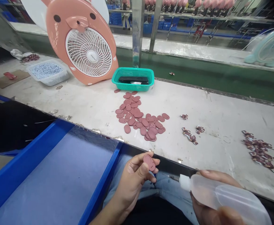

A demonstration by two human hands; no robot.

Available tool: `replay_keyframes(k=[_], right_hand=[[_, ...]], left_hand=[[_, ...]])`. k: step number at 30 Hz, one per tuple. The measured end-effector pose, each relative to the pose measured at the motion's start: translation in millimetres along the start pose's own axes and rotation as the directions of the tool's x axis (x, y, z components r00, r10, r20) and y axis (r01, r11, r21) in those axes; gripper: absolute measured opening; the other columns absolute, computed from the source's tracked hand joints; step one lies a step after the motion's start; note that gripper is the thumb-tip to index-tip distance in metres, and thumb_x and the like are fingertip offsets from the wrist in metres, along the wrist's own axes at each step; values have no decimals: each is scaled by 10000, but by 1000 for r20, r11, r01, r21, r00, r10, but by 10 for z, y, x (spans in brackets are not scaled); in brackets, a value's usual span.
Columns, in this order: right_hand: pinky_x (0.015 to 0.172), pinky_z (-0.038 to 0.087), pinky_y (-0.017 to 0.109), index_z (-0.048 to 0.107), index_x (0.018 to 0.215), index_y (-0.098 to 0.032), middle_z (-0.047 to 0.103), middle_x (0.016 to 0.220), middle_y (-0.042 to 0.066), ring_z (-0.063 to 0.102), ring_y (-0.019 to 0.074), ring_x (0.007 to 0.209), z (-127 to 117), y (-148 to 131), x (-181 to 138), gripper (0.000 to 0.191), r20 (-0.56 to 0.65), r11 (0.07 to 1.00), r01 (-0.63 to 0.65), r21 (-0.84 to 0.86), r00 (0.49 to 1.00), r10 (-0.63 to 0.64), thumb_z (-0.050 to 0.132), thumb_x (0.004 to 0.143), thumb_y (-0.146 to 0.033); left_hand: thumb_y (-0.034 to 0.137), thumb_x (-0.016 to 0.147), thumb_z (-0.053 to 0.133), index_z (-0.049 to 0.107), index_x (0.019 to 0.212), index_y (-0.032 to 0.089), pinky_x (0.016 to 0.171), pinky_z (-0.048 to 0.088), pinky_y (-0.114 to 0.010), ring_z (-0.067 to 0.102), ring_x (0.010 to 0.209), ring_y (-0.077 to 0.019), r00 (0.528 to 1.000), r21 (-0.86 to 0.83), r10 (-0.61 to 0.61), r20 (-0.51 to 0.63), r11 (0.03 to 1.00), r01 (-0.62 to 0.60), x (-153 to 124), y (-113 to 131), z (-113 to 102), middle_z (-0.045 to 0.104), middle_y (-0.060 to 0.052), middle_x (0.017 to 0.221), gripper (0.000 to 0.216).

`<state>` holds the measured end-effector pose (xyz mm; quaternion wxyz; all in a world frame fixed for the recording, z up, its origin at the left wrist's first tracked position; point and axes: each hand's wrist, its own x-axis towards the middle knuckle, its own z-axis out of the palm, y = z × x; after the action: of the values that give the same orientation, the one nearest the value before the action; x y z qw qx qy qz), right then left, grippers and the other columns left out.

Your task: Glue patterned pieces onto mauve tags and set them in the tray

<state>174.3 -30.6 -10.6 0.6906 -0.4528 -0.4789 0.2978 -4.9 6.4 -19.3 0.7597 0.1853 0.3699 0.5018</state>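
My left hand (133,178) pinches a pink oval rubber piece (149,162) between thumb and fingers, low over my lap. My right hand (212,200) grips a translucent plastic squeeze bottle (223,195), its thin metal nozzle (172,177) pointing left toward that piece, a short gap between them. On the white workbench (221,150) beyond my hands lies a loose heap of matching pink ovals (138,117). Further right sit small printed pieces (189,136) and a larger scattered pile of them (259,150).
A teal plastic basket (132,79) holds a black object at the bench's far side. Beside it stand a pink fan (80,40) and a white tub of speckled bits (48,72). A blue tray (57,175) lies at my left, below the bench edge.
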Motion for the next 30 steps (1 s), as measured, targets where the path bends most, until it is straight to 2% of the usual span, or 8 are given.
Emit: replay_keyframes(k=[11, 15, 21, 25, 28, 30], right_hand=[[304, 303, 264, 714, 961, -159, 618, 574, 16, 482, 129, 348, 160, -21, 105, 354, -7, 997, -46, 59, 999, 47, 694, 787, -467], [303, 313, 249, 710, 961, -168, 555, 500, -17, 458, 124, 319, 207, -8, 99, 363, -3, 993, -94, 73, 996, 94, 692, 767, -474], [336, 354, 250, 706, 972, -174, 642, 687, 41, 440, 101, 372, 178, -70, -6, 384, -55, 989, -139, 54, 988, 142, 688, 743, -481], [349, 325, 269, 716, 931, -173, 654, 774, 84, 402, 96, 398, 164, -125, -54, 402, -114, 994, -107, 31, 987, 110, 696, 747, -529], [353, 300, 279, 699, 941, -190, 629, 748, 69, 385, 103, 396, 153, -128, -89, 404, -146, 998, -59, 9, 987, 60, 664, 772, -555], [366, 298, 284, 668, 992, -222, 600, 732, 51, 432, 133, 429, 129, -101, -112, 408, -108, 998, -57, -38, 993, 53, 611, 806, -581]], left_hand=[[391, 764, 819, 778, 1018, 200, 593, 538, -193, 656, 721, -123, 1000, -11, 1, -17, 1000, -1, 13, 18, -79, 782, -97, 927, 320], [378, 762, 823, 785, 1005, 213, 587, 547, -190, 654, 715, -120, 1000, -27, 7, -13, 1000, -7, 37, 45, -100, 782, -78, 907, 296], [411, 743, 830, 789, 987, 219, 581, 540, -182, 653, 718, -121, 999, -30, 32, -8, 999, -33, -19, 72, -95, 782, -77, 901, 313], [407, 742, 831, 786, 999, 223, 576, 537, -189, 667, 738, -136, 1000, -32, 26, -9, 999, -26, -91, 78, -80, 778, -78, 911, 319], [402, 742, 832, 785, 998, 216, 574, 533, -191, 674, 729, -140, 1000, -21, -3, -8, 1000, 3, -137, 73, -74, 773, -81, 899, 320], [409, 735, 835, 786, 1000, 216, 572, 532, -192, 678, 717, -140, 1000, -13, -19, 3, 1000, 19, -152, 61, -67, 771, -81, 893, 332]])
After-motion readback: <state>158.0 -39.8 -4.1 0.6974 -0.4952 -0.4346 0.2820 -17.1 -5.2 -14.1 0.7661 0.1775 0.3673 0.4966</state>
